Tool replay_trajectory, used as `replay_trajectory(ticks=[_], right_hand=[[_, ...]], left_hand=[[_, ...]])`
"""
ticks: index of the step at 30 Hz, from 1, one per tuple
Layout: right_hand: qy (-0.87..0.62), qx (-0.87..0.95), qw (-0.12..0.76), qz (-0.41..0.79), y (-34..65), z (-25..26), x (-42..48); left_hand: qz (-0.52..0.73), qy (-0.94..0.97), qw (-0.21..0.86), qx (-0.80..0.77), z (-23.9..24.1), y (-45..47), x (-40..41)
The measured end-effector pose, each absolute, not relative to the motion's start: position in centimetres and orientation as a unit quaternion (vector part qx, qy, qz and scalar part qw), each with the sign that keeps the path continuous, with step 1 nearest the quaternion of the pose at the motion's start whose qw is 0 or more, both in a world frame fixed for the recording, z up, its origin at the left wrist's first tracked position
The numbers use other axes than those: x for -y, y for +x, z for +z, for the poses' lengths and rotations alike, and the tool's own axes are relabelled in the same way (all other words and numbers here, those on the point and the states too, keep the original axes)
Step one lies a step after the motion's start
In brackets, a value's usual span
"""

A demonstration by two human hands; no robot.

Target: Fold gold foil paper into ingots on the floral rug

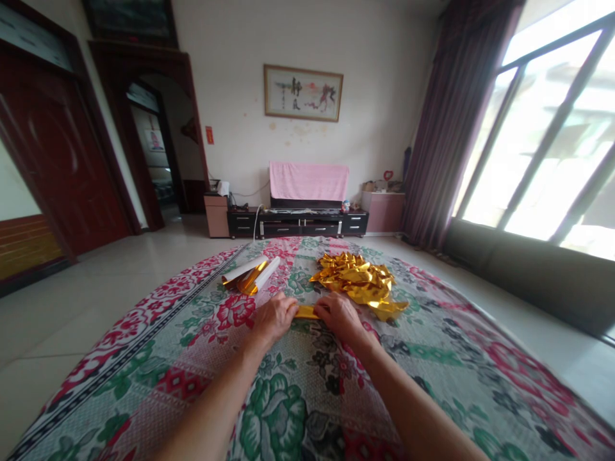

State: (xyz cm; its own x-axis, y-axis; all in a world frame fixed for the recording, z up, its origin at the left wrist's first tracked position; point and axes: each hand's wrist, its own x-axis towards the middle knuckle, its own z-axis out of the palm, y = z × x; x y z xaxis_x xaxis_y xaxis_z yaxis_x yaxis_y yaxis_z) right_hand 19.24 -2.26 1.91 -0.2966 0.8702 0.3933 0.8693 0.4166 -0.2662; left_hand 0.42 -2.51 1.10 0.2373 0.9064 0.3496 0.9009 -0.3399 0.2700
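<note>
A folded strip of gold foil paper stretches between my two hands, just above or on the flowered cloth. My left hand pinches its left end, and my right hand grips the right end, fingers closed on both sides. Beyond my right hand lies a pile of folded gold foil pieces, heaped on the cloth. To the far left of my hands rest curled sheets of foil paper, white on one face and gold on the other.
A patterned cloth covers the round table. Past its far edge stands a low black TV cabinet, with a pink towel draped over the screen. A purple curtain and large window are at the right, a red-brown door at the left.
</note>
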Motion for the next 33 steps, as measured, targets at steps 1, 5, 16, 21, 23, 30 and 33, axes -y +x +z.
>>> replay_trajectory(ticks=[1,5,16,21,23,30,33], right_hand=[[-0.543,0.805,0.241,0.0,19.3,1.9,2.1],[-0.547,0.796,0.257,0.006,19.4,1.3,1.9],[-0.555,0.787,0.27,0.012,19.2,1.0,2.7],[-0.554,0.789,0.264,-0.006,19.2,0.9,2.6],[-0.555,0.79,0.261,-0.01,19.2,0.9,2.5],[-0.561,0.788,0.252,-0.014,18.9,1.2,2.6],[-0.564,0.786,0.252,-0.015,18.9,1.4,2.6]], left_hand=[[0.22,0.786,0.003,-0.577,1.2,0.5,2.6],[0.21,0.78,-0.01,-0.59,1.3,0.7,2.8],[0.239,0.789,0.028,-0.565,1.1,0.1,2.5],[0.242,0.783,0.035,-0.572,0.9,0.0,2.4],[0.241,0.782,0.036,-0.574,0.8,0.0,2.3],[0.239,0.777,0.025,-0.581,1.0,0.2,2.2],[0.236,0.777,0.028,-0.583,1.1,0.2,2.3]])
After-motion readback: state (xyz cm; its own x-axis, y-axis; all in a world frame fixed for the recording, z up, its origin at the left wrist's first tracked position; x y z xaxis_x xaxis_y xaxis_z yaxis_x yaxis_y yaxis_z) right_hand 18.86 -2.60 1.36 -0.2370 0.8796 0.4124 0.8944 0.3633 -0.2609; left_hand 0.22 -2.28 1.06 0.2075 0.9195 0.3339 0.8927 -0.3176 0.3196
